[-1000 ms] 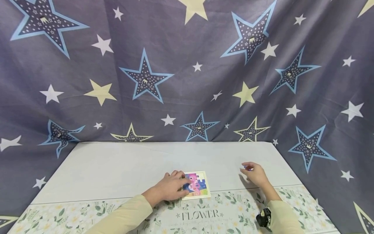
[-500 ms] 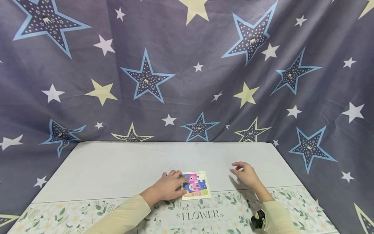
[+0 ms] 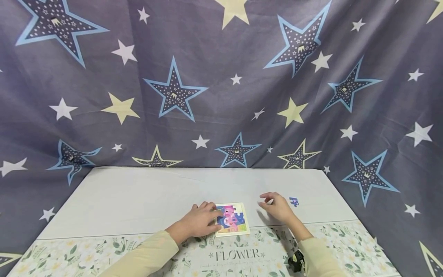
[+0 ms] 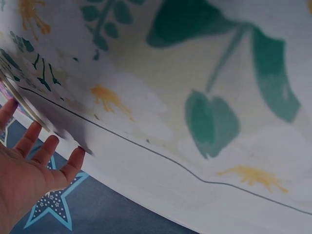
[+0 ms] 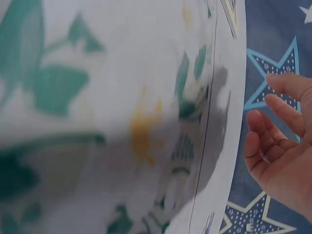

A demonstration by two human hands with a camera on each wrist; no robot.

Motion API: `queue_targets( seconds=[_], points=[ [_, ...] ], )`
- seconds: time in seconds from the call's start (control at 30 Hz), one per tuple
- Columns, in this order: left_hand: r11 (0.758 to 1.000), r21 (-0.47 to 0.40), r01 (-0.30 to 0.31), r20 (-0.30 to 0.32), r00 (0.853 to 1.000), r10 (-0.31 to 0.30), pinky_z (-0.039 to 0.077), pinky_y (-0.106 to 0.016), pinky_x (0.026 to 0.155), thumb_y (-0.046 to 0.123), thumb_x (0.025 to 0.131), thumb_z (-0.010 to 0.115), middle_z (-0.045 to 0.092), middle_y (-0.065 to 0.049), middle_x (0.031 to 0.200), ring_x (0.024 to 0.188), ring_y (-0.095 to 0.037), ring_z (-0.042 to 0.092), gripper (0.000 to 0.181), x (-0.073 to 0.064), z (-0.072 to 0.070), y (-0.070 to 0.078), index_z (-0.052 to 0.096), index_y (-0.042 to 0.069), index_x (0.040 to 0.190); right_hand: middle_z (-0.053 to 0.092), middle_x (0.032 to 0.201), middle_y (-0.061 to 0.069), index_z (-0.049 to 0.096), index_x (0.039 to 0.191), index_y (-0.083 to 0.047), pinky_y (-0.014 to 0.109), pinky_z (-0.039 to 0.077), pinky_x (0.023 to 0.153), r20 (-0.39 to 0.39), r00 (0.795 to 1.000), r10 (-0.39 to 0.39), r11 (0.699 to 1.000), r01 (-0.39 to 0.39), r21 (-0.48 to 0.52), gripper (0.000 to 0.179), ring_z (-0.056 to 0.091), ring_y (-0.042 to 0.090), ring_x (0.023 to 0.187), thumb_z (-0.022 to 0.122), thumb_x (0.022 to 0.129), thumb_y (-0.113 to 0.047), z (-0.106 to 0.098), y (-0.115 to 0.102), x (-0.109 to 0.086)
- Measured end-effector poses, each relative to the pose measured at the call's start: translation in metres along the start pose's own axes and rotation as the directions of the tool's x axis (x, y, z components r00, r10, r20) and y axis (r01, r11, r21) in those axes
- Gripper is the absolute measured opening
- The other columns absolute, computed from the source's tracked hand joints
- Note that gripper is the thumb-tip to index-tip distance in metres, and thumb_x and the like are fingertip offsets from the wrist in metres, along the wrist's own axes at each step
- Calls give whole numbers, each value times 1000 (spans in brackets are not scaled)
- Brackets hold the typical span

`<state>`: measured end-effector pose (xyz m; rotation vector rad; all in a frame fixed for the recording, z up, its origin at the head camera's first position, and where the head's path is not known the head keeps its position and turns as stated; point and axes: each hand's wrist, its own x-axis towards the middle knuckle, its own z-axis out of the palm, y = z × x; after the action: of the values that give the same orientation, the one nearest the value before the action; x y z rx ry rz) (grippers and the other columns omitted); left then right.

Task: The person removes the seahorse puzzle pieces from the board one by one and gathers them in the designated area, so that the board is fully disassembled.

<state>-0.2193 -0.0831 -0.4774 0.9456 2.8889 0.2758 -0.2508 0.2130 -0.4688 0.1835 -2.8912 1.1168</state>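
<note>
A small framed jigsaw puzzle (image 3: 232, 220) lies on the table in the head view, showing a pink animal on blue. Near its upper right corner a white patch shows within the frame. My left hand (image 3: 201, 220) rests at its left edge, fingers spread over the frame and picture. The left wrist view shows these fingertips (image 4: 35, 126) along the frame's edge. To the right of the puzzle hovers my right hand (image 3: 278, 208), thumb and forefinger apart, other fingers curled; I see nothing between them. A blue-purple jigsaw piece (image 3: 293, 201) lies on the table behind that hand.
The white table (image 3: 145, 200) has a floral cloth strip (image 3: 104, 252) marked FLOWER along its front. A dark star-patterned curtain (image 3: 214, 50) stands behind and at both sides. A black device (image 3: 296, 261) sits at my right wrist.
My right hand has moved left toward the puzzle, uncovering the blue-purple piece on the table. My left hand stays almost still on the puzzle's left edge.
</note>
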Motion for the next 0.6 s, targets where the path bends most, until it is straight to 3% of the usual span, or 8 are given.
queue_targets(
  seconds=[0.6],
  points=[
    [1000, -6, 8, 15, 1000, -8, 38, -58, 92, 56, 90, 48, 49, -2, 128, 118, -22, 46, 49, 2, 1, -1, 53, 29, 131, 59, 92, 9, 67, 106, -7, 24, 44, 59, 65, 996, -57, 997, 54, 49, 26, 52, 13, 69, 71, 82, -16, 31, -30, -3]
  ],
)
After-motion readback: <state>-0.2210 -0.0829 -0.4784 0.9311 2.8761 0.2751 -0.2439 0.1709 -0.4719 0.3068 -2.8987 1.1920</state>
